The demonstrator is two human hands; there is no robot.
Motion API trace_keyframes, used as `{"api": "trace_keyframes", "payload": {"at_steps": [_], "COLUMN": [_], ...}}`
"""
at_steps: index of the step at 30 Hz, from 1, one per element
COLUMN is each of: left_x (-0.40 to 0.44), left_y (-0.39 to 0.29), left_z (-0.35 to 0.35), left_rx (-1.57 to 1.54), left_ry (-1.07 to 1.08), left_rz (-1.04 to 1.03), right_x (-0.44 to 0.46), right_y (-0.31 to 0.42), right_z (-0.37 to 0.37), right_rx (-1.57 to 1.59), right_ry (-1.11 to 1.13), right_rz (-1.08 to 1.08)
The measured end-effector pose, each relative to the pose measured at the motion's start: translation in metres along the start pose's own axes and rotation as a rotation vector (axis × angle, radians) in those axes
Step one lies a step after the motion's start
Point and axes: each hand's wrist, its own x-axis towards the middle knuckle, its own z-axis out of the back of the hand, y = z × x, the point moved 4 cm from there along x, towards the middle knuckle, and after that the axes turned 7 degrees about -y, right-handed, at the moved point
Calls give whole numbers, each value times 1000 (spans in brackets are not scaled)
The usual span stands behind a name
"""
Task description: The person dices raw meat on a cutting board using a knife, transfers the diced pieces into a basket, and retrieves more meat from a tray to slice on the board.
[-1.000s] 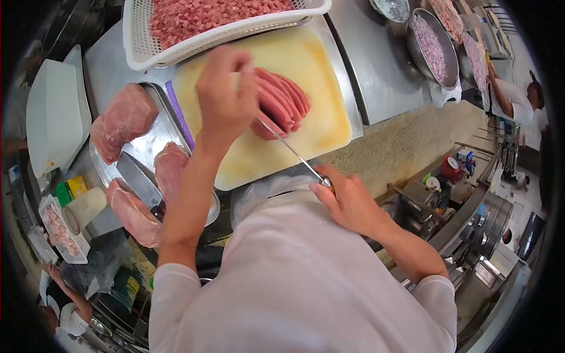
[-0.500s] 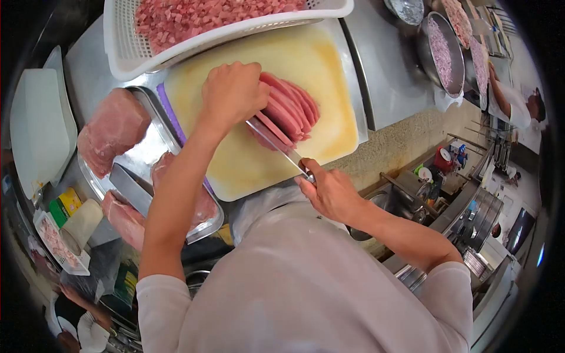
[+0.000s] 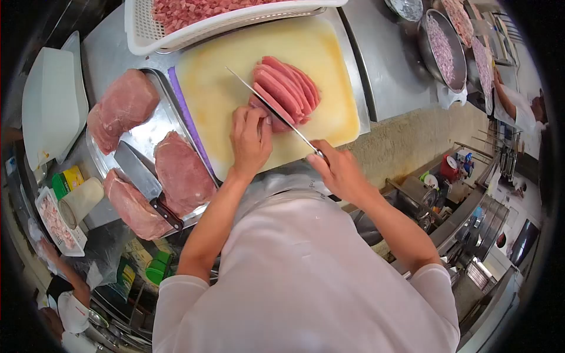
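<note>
My right hand (image 3: 343, 175) grips the handle of a long knife (image 3: 295, 130), its blade slanting up and left across the meat. On the near-left side of the blade, my left hand (image 3: 251, 141) has its fingers bent together and pressed on the end of a piece of raw meat, partly hidden by the fingers and blade. Beyond the blade, several pink meat slices (image 3: 286, 88) lean overlapped in a fan. They lie on a yellowish-white cutting board (image 3: 212, 76) with a purple strip along its left edge.
Left of the board, a metal tray (image 3: 162, 125) bears large raw meat pieces (image 3: 183, 170) and a second knife (image 3: 139, 169). A white perforated basket (image 3: 140, 36) of diced meat stands at the far edge. Metal bowls (image 3: 457, 76) are at upper right. Other people stand at both sides.
My left hand has moved from the far side of the slices to the near-left side of the blade. The knife now points further up and left, with its tip exposed.
</note>
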Motion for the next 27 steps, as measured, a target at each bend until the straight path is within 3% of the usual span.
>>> {"api": "trace_keyframes", "payload": {"at_steps": [4, 15, 19, 27], "left_x": [-11, -7, -12, -7], "left_y": [6, 9, 15, 10], "left_z": [-9, -8, -11, -10], "left_rx": [-4, -29, -107, -155], "left_ry": [-27, 33, 29, 42], "left_rz": [-47, -21, 1, 19], "right_x": [6, -44, -21, 55], "right_y": [-15, 34, 43, 52], "right_z": [-22, 22, 22, -25], "right_rx": [-78, -26, -8, -67], "right_ry": [-78, 27, 81, -24], "right_rz": [121, -43, -47, 180]}}
